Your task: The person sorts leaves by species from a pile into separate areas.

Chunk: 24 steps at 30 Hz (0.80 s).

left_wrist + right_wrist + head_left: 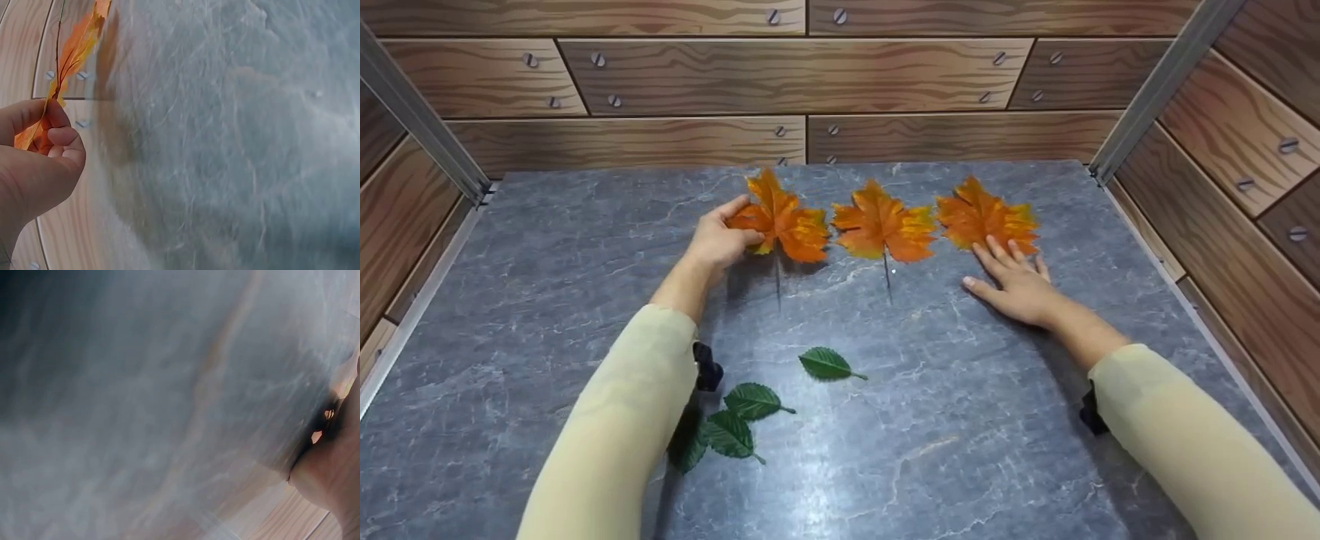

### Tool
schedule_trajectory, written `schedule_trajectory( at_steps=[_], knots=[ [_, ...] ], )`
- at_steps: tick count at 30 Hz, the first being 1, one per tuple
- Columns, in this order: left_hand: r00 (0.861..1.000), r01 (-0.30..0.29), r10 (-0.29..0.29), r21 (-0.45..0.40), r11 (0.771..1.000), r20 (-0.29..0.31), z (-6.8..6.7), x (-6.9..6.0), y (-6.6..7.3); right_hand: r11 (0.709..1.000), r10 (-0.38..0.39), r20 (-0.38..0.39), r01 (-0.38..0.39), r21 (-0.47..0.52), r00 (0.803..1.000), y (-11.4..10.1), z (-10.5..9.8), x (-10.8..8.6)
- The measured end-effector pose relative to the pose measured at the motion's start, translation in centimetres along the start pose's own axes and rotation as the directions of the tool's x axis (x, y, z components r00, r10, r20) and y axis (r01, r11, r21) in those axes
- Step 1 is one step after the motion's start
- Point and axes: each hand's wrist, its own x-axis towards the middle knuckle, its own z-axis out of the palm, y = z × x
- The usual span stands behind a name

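Three orange maple leaves stand in a row at the back of the table. My left hand [725, 238] pinches the left maple leaf [781, 221] by its edge; the left wrist view shows the leaf [76, 48] raised off the surface, its thin stem pointing away. The middle maple leaf [883, 223] lies untouched with its stem toward me. My right hand [1014, 286] is spread, its fingertips on the lower edge of the right maple leaf [986, 214], whose stem is hidden. In the right wrist view only part of the right hand [332, 467] shows.
Nearer to me on the grey marbled table [945, 465] lies a single green leaf [825, 364]. Left of it several more green leaves [731, 433] overlap, partly behind the left sleeve [615, 420]. Wood-patterned walls [795, 75] enclose the back and sides.
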Motion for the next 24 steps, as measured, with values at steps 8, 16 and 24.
schedule_trajectory(
  at_steps=[8,16,24],
  knots=[
    [0.999,0.043,-0.043,0.02,0.999,-0.007,0.6,0.5,-0.8,1.0,-0.002,0.003,0.002,-0.007,1.0,-0.1,0.1,0.0],
    [0.997,0.066,-0.065,0.035,0.997,-0.039,0.5,0.7,-1.4,1.0,0.008,0.021,-0.008,0.001,1.0,-0.1,0.0,0.2],
    [0.997,0.056,-0.054,0.046,0.997,-0.048,0.6,0.9,-1.5,1.0,0.013,0.027,-0.013,0.005,1.0,0.1,0.0,0.2]
  ],
)
